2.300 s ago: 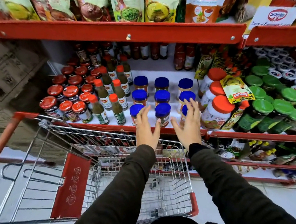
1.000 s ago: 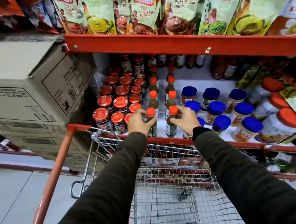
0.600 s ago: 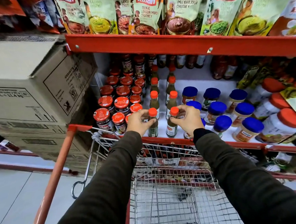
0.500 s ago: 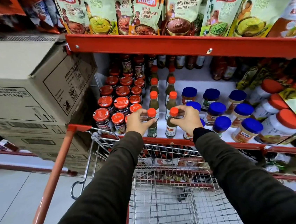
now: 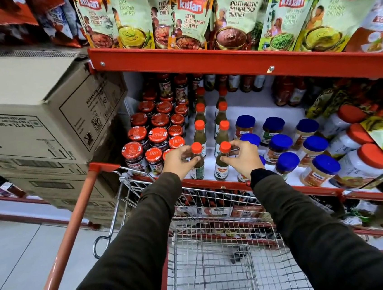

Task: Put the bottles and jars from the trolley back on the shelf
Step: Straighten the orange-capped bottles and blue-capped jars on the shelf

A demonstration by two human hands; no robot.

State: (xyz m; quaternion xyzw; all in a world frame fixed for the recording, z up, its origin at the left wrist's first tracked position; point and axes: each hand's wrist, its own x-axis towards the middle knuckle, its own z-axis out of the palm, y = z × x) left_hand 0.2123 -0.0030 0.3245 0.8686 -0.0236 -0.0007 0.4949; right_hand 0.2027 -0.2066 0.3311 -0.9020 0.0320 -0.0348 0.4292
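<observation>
Two slim green sauce bottles with orange caps stand at the front of the white shelf (image 5: 262, 110). My left hand (image 5: 178, 161) grips the left bottle (image 5: 198, 165) by its neck. My right hand (image 5: 242, 157) grips the right bottle (image 5: 222, 165) the same way. Both bottles are upright on the shelf, at the front of two rows of like bottles. Red-lidded jars (image 5: 157, 136) fill the shelf to the left and blue-lidded jars (image 5: 280, 143) to the right. The wire trolley (image 5: 223, 255) below my arms shows no bottles or jars in its basket.
Stacked cardboard boxes (image 5: 42, 127) stand left of the shelf. Chutney pouches (image 5: 192, 14) hang on the upper red shelf. White jars with orange lids (image 5: 362, 164) lie tilted at the right. The trolley's red handle bar (image 5: 66, 240) runs along the left.
Since 2.3 s ago my view and hands shifted left from the blue-lidded jars to the orange-capped bottles. In the last second both hands stay on the two front bottles, barely moving.
</observation>
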